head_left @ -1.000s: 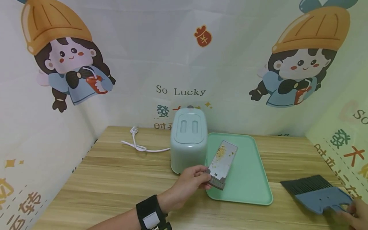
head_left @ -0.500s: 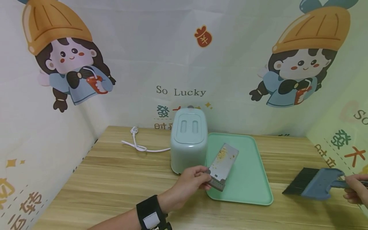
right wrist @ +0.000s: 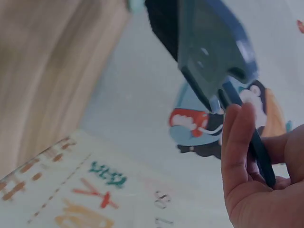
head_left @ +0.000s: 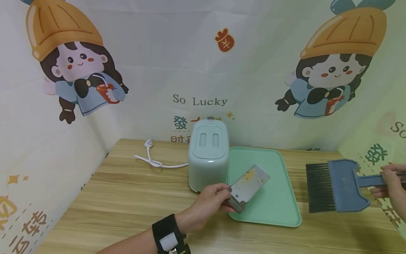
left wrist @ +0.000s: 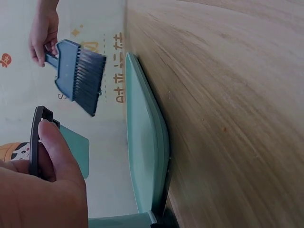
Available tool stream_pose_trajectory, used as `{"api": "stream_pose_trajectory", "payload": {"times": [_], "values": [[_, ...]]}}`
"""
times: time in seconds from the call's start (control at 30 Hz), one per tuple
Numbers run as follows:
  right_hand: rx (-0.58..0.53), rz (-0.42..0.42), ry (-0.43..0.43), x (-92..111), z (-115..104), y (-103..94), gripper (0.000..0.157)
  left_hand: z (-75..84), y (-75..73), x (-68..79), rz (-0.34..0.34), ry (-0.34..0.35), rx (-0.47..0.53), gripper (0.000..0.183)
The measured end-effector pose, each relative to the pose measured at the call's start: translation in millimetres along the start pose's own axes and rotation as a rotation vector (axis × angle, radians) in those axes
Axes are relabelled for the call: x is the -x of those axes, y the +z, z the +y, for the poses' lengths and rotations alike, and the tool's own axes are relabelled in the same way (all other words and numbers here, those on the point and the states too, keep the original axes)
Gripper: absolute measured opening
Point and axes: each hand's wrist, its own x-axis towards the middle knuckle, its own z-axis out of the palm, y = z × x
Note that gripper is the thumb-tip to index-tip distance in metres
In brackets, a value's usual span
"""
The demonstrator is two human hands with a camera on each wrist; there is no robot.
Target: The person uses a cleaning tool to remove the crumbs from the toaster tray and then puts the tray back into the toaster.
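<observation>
My left hand (head_left: 207, 203) grips the dark end of a toaster crumb tray (head_left: 248, 187), thumb on top. Yellow crumbs (head_left: 249, 175) lie toward its far end. The crumb tray is tilted over the flat green tray (head_left: 279, 197), beside the pale green toaster (head_left: 208, 169). At the right, my right hand (head_left: 394, 190) holds a blue brush (head_left: 345, 187) by its handle, raised above the table with its black bristles pointing left. In the left wrist view the brush (left wrist: 71, 71) hangs beyond the green tray (left wrist: 142, 137). The right wrist view shows fingers (right wrist: 237, 147) around the handle.
A white power cord (head_left: 155, 163) with its plug runs left from the toaster on the wooden table (head_left: 127, 204). Printed cloth walls (head_left: 253, 70) stand behind the table and on both sides.
My right hand has raised the brush and turned it so the bristles point left. My left hand has swung the crumb tray's far end to the right and toward me.
</observation>
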Motion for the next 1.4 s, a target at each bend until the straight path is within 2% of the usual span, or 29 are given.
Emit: {"api": "stream_pose_trajectory", "payload": {"times": [0.07,0.1,0.13,0.23,0.27,0.37,0.43,0.63,0.83,1.1,1.4], "values": [[-0.002,-0.05,-0.049,-8.0,-1.1,5.2,0.026,-0.9,-0.4,-1.4,0.007,0.001,-0.008,0.036],[0.0,-0.083,-0.06,-10.7,-7.7,9.1,0.03,-1.3,-0.5,-2.1,0.011,0.001,-0.015,0.035],[0.0,-0.112,-0.056,-13.0,-18.6,13.7,0.028,-1.6,-0.7,-2.6,0.015,-0.002,-0.022,0.034],[-0.005,-0.205,0.025,-15.2,-74.3,29.0,0.02,-3.7,-1.5,-4.5,0.013,-0.004,-0.037,0.029],[-0.017,-0.227,0.046,-15.9,-85.7,34.9,0.018,-4.8,-2.0,-5.4,0.007,-0.003,-0.04,0.028],[-0.074,-0.3,0.117,-14.2,-110.5,51.2,0.014,-7.0,-2.5,-7.8,-0.019,0.004,-0.05,0.026],[-0.133,-0.35,0.162,-13.4,-117.6,61.2,0.013,-8.4,-2.5,-10.1,-0.036,0.011,-0.062,0.026],[-0.184,-0.474,0.184,-6.2,-117.7,86.8,0.032,-9.9,-1.0,-17.2,-0.064,0.013,-0.097,0.024],[-0.223,-0.521,0.197,5.2,-111.7,106.7,0.027,-13.1,-2.6,-21.9,-0.086,0.008,-0.123,0.024],[-0.249,-0.537,0.242,14.4,-106.6,122.0,0.031,-18.9,-5.3,-24.5,-0.102,-0.005,-0.103,0.027],[-0.234,-0.555,0.243,16.4,-107.7,130.6,0.032,-17.8,-7.1,-27.6,-0.108,-0.023,-0.105,0.028]]}}
